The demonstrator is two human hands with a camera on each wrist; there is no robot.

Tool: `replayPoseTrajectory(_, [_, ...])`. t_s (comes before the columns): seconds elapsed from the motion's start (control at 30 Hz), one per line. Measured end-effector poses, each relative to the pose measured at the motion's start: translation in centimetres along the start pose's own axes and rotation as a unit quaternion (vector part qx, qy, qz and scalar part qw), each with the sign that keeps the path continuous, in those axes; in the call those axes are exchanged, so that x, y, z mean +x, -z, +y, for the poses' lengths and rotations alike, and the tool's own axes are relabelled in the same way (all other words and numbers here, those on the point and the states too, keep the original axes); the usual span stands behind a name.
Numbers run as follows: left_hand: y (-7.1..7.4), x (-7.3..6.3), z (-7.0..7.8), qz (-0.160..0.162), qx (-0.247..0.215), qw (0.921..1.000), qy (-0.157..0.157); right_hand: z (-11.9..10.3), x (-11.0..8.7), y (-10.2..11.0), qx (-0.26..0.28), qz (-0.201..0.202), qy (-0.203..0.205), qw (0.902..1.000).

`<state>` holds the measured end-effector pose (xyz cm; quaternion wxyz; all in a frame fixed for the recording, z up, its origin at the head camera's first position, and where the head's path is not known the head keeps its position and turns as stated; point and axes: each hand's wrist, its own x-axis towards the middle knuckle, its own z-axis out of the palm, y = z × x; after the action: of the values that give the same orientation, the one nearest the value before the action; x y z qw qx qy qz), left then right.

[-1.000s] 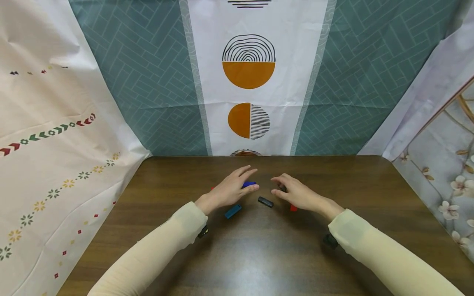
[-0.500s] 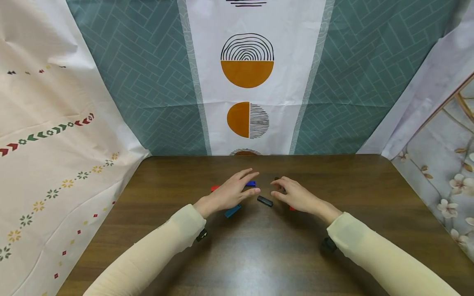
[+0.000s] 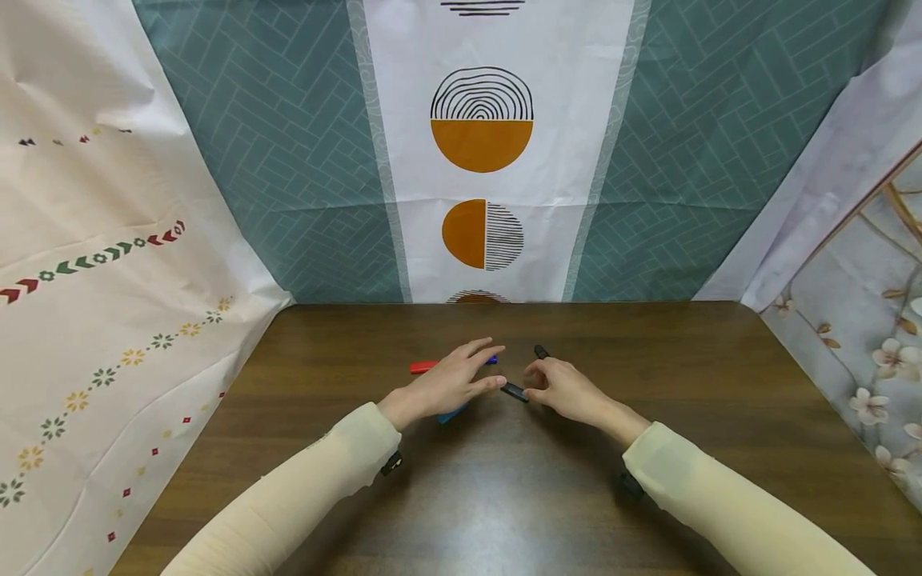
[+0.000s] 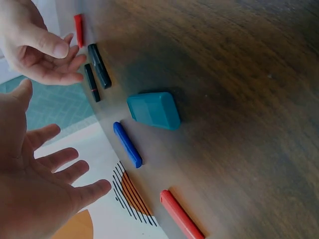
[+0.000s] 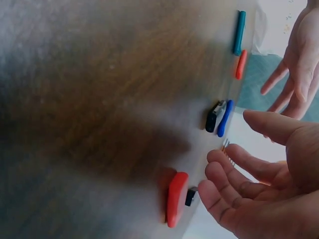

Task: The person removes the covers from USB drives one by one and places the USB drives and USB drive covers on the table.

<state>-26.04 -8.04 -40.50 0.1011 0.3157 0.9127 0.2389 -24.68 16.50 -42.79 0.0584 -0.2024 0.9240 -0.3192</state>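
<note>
A patterned cloth [image 3: 670, 160] hung behind the brown table [image 3: 461, 496], whose near edge was cut off below. My left sleeve [image 3: 295, 488] and right sleeve [image 3: 742, 496] came in from the bottom corners, both cut off there.

My left hand [image 3: 445, 382] was spread wide above the table, fingers long and parted, nothing in it. My right hand [image 3: 569, 392] was half curled, thumb apart from the fingers, a narrower gap but also holding nothing. Under each cuff sat a dark gadget [image 3: 391, 462], too small to make out.

The teal block [image 3: 451, 414] lay beneath my left hand near the wrist, partly covered from above. The red block [image 5: 177, 199] lay below my right hand, hidden from the head view. To the left of my left hand lay the red stick [image 3: 423, 367], its inner end out of sight behind the hand. The blue stick [image 3: 492, 359] showed just one end past my left fingers. The near black stick [image 3: 515, 392] lay between my two thumbs; whether either touched it I couldn't tell from above. The far black stick [image 3: 541, 351] poked out just beyond my right knuckles, the rest hidden.
</note>
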Motion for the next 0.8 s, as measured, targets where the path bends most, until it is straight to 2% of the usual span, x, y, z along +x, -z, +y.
replayPoseTrajectory(0.27, [-0.5, 0.0, -0.1, -0.006, 0.013, 0.9999, -0.008, 0.2, 0.1, -0.7, 0.011, -0.014, -0.005, 0.9998])
replayPoseTrajectory(0.43, [-0.6, 0.0, 0.1, -0.016, 0.019, 0.9995, -0.017, 0.0, 0.1, -0.8, -0.003, -0.012, -0.006, 0.9999])
replayPoseTrajectory(0.8, [-0.8, 0.0, 0.0, -0.027, 0.025, 0.9992, -0.014, -0.6, 0.7, -1.3, -0.027, -0.019, -0.025, 0.9991])
